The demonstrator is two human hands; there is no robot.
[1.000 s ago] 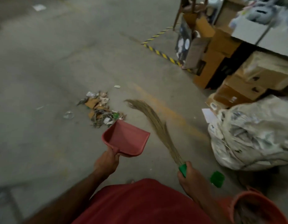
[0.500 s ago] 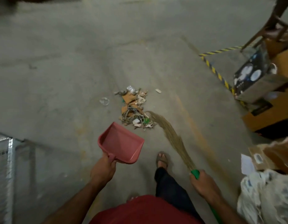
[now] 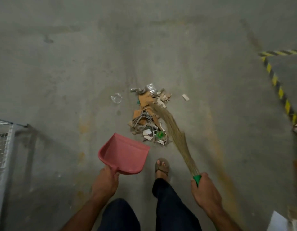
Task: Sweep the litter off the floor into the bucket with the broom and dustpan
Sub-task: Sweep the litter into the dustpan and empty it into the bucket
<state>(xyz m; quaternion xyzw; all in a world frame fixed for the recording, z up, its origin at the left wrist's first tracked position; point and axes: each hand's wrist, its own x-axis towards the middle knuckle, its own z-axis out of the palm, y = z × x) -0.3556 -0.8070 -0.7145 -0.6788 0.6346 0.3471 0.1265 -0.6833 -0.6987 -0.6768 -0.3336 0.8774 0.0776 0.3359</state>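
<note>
Left grip (image 3: 105,181): my fingers wrapped round the red dustpan (image 3: 123,155) handle, pan raised.
Right grip (image 3: 205,191): clenched on the broom (image 3: 173,130), bristles on the litter (image 3: 148,115).

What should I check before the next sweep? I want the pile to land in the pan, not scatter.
1. Left hand grips the dustpan handle: ok.
2. Right hand grips the broom: ok.
3. Broom tip reaches the litter pile: ok.
4. Dustpan lip flat on the floor: cannot tell.
5. Strays gathered: not ok, a clear wrapper and a white scrap lie apart.
6. Bucket within reach: cannot tell, out of view.
</note>
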